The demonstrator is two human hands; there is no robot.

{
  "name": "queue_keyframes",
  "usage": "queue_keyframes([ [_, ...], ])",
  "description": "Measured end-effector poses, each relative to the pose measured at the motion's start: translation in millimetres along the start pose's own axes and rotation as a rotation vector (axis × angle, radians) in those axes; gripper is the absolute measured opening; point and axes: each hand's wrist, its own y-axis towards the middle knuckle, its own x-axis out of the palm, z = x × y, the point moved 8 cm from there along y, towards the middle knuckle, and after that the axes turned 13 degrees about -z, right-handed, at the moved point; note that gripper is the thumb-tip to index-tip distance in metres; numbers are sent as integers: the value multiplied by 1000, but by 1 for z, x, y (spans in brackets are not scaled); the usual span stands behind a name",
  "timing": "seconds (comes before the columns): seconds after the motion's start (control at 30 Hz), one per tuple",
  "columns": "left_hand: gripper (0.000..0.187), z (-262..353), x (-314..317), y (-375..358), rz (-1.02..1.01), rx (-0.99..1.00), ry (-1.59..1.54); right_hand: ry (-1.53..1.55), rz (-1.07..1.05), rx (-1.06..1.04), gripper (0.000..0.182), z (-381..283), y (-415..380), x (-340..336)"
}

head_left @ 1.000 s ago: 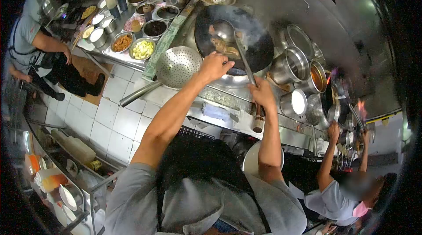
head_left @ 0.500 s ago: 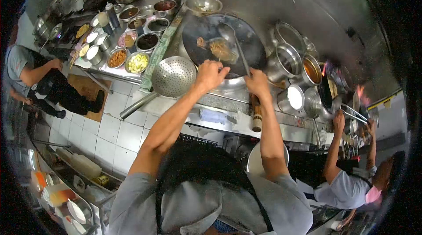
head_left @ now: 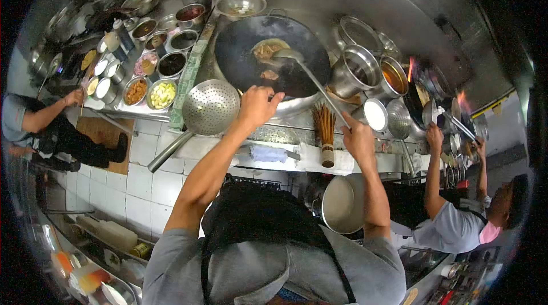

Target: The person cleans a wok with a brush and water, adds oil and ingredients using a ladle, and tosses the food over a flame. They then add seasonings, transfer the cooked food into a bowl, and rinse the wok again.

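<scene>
My left hand (head_left: pixel 260 106) is closed at the near rim of a dark wok (head_left: pixel 237 57); its fingers hide the spot they grip. The handle of a long metal ladle (head_left: pixel 319 85) runs into my closed right hand (head_left: pixel 361 138), which is at the counter's front. The ladle's bowl touches browned food (head_left: pixel 267 50) in brothy liquid toward the far side of the wok. A separate small brown piece (head_left: pixel 269 75) lies nearer to me. Left of my left hand rests a perforated strainer (head_left: pixel 210 108). A bamboo brush (head_left: pixel 326 134) stands between my hands.
Bowls of ingredients, including cut pale-green vegetables (head_left: pixel 161 94), cover the left table. Metal pots (head_left: pixel 357 68) and a container of white contents (head_left: pixel 375 115) stand right. A co-worker (head_left: pixel 454 219) handles utensils near flames; another person (head_left: pixel 43 128) stands left. A large pot (head_left: pixel 342 205) sits below.
My right hand has drawn back and right along with the ladle's handle. The ladle's bowl has moved onto the food, which has shifted farther from me. My view has shifted slightly.
</scene>
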Motion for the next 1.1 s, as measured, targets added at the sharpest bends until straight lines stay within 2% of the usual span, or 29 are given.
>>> queue_keyframes([
  [0.1, 35, 0, 7, -12, 21, -14, 25, 158, 51, 22, 42, 8, -28, -14],
  [0.17, 34, -6, 6, -1, 65, 43, 13, 243, 18, 19, 40, 16, -48, -25],
  [0.3, 34, 6, -8, -4, 39, 31, -32, 195, -79, 99, 40, 4, -74, -55],
  [0.43, 33, 20, -20, -2, 62, -6, 0, 62, -133, 137, 42, -19, -55, -43],
  [0.47, 32, 14, -17, 1, 113, 22, -6, 17, -146, 147, 42, -27, -43, -39],
  [0.53, 32, -4, -1, 5, 93, 42, -2, 7, -153, 157, 41, -40, -14, -17],
  [0.63, 34, -3, 9, -16, 56, 115, 37, 2, -95, 171, 40, -42, 6, 4],
  [0.7, 35, 9, 4, -56, 45, 133, 49, 123, 54, 100, 43, -43, 1, -4],
  [0.73, 36, 9, 3, -68, 10, 84, -3, 257, 120, -3, 46, -26, -1, 1],
  [0.77, 36, 7, 1, -76, -32, 25, -57, 297, 109, 8, 46, -7, -3, 7],
  [0.87, 35, 8, -21, -45, 112, 98, 0, 394, 4, 225, 40, 3, -5, 3],
  [0.9, 32, 4, -24, -30, 151, 134, -6, 391, -11, 211, 40, 2, 2, 16],
  [0.97, 32, -11, -11, -7, 179, 146, -32, 268, 256, 16, 41, -5, 17, 21],
  [1.0, 31, -18, -3, 4, 131, 111, -44, 340, 125, 176, 41, -28, 25, 16],
  [1.03, 31, -25, 5, 14, 83, 81, -56, 323, 185, 133, 42, -23, 39, 29],
  [1.1, 31, -24, 2, 17, 117, 110, -26, 245, 145, 175, 43, -47, 62, 32],
])
